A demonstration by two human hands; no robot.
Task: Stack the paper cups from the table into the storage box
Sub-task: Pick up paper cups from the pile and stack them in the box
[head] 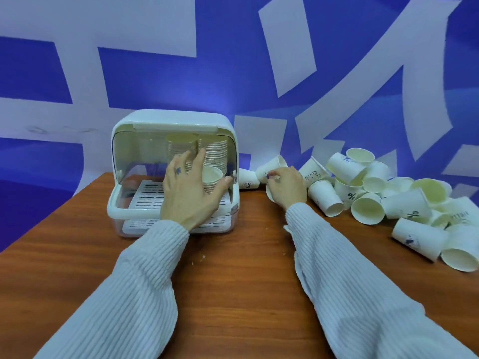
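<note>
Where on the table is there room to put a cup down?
Bare wood lies in front of the storage box, between the two sleeves, and on the table left of the left sleeve. The right side is crowded with the pile of paper cups.

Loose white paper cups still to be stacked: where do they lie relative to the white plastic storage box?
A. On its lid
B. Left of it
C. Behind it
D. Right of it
D: the pile of loose white paper cups lies on the brown wooden table, right of the white plastic storage box.

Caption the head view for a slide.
Left hand reaches into the storage box beside stacked cups; right hand grips a paper cup.
</note>
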